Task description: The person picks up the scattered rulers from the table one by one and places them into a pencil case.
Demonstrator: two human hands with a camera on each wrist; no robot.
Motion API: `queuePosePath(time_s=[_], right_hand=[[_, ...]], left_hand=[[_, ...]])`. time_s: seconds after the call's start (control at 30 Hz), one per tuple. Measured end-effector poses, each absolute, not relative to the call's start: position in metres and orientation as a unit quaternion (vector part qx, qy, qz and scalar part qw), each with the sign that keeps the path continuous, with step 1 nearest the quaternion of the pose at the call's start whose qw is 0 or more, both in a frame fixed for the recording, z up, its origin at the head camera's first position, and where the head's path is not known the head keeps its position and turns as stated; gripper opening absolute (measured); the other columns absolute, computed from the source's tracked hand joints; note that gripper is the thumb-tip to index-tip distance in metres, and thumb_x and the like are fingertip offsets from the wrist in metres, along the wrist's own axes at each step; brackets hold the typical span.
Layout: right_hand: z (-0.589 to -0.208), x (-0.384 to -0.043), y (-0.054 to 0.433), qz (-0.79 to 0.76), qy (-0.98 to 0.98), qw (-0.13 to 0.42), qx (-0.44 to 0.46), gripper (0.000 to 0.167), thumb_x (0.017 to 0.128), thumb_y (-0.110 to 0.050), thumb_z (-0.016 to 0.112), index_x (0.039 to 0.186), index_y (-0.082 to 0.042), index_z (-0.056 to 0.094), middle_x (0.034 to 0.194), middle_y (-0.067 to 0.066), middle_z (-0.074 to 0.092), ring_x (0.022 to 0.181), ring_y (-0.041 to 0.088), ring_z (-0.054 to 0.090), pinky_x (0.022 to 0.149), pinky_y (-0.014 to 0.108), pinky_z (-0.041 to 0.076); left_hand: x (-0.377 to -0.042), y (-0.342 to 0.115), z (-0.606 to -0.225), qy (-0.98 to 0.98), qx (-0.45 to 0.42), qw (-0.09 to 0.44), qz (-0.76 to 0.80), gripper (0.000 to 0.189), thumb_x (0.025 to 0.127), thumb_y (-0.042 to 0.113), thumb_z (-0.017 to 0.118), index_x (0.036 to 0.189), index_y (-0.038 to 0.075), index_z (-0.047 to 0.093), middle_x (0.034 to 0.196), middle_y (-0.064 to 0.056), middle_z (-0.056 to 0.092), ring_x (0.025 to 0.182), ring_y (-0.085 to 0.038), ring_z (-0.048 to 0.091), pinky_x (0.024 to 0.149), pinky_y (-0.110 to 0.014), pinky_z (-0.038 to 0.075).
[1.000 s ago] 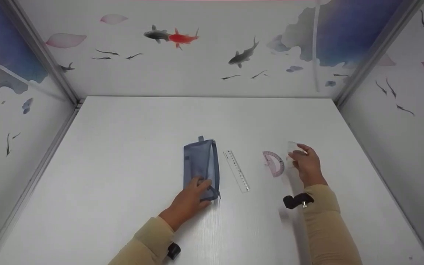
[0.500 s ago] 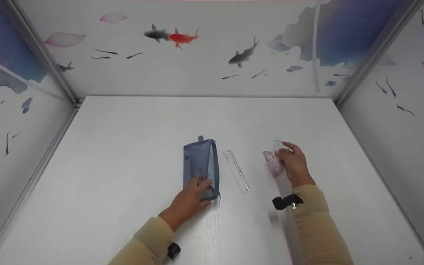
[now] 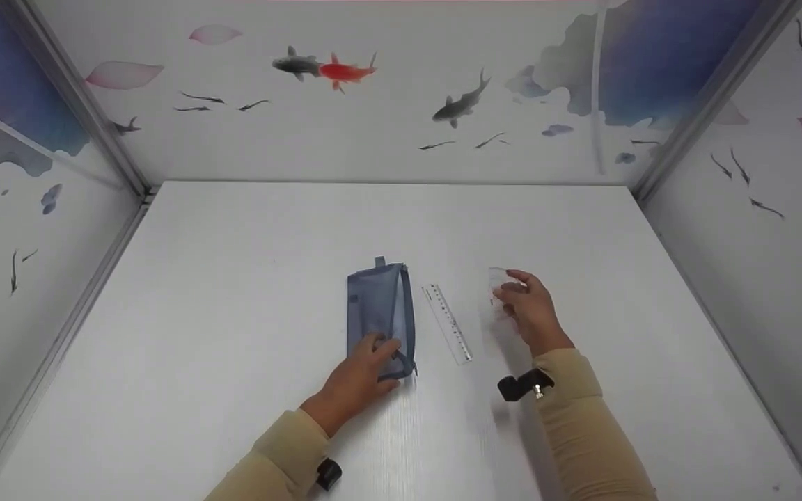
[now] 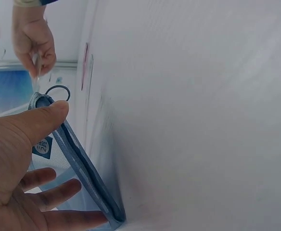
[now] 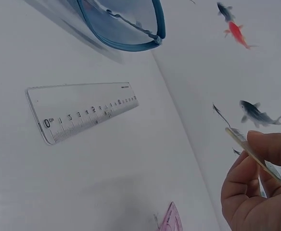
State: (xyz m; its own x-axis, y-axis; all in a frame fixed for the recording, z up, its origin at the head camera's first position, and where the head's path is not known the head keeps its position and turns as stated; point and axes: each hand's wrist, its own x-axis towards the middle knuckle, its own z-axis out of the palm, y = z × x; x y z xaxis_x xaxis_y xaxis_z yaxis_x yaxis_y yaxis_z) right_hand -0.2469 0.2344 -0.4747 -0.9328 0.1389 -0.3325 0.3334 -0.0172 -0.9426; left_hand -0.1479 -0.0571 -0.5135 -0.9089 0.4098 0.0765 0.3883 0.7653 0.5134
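My left hand [image 3: 351, 387] holds the near end of a blue mesh zip pencil case [image 3: 372, 303] lying on the table. In the left wrist view, the thumb lies over the zip edge and the fingers spread along the mesh side. My right hand [image 3: 535, 313] pinches a thin clear plastic piece [image 3: 496, 282] between thumb and fingers, raised off the table; its exact shape is hard to make out. A clear ruler [image 3: 447, 324] lies slantwise between the case and the right hand. The right wrist view shows the case's mouth gaping.
A pink protractor [image 5: 172, 220] lies on the table, its tip showing at the bottom of the right wrist view; in the head view the right hand covers it. White walls [image 3: 401, 146] printed with fish enclose the white table [image 3: 248, 292] at back and sides.
My right hand has moved left with the clear piece, passing over the pink protractor towards the ruler. The left hand and the pencil case have stayed in place.
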Motion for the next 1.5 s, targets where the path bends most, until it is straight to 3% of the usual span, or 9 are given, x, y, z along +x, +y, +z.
queuePosePath(time_s=[0.3, 1.03, 1.5], right_hand=[[-0.475, -0.248, 0.217, -0.673, 0.717, 0.095, 0.156, 0.056, 0.092, -0.003, 0.061, 0.143, -0.006, 0.039, 0.124, 0.01, 0.048, 0.094, 0.015, 0.051, 0.086, 0.03, 0.043], [-0.474, -0.249, 0.183, -0.634, 0.753, 0.14, 0.111, 0.052, 0.093, -0.007, 0.062, 0.141, -0.011, 0.043, 0.132, 0.015, 0.05, 0.115, 0.027, 0.053, 0.103, 0.04, 0.041], [-0.48, -0.252, 0.158, -0.632, 0.754, 0.143, 0.107, 0.049, 0.091, -0.003, 0.063, 0.137, -0.006, 0.047, 0.11, 0.011, 0.055, 0.094, 0.02, 0.057, 0.093, 0.04, 0.046]], left_hand=[[-0.148, -0.056, -0.513, 0.94, 0.213, 0.015, 0.265, 0.059, 0.083, 0.024, 0.077, 0.133, 0.017, 0.047, 0.132, -0.02, 0.046, 0.114, -0.031, 0.056, 0.085, -0.042, 0.053], [-0.147, -0.057, -0.513, 0.938, 0.211, 0.025, 0.274, 0.061, 0.084, 0.024, 0.076, 0.137, 0.015, 0.047, 0.133, -0.02, 0.045, 0.114, -0.032, 0.057, 0.086, -0.042, 0.053], [-0.148, -0.06, -0.514, 0.933, 0.233, 0.009, 0.272, 0.059, 0.084, 0.024, 0.075, 0.135, 0.015, 0.047, 0.131, -0.02, 0.046, 0.11, -0.033, 0.058, 0.082, -0.041, 0.054]])
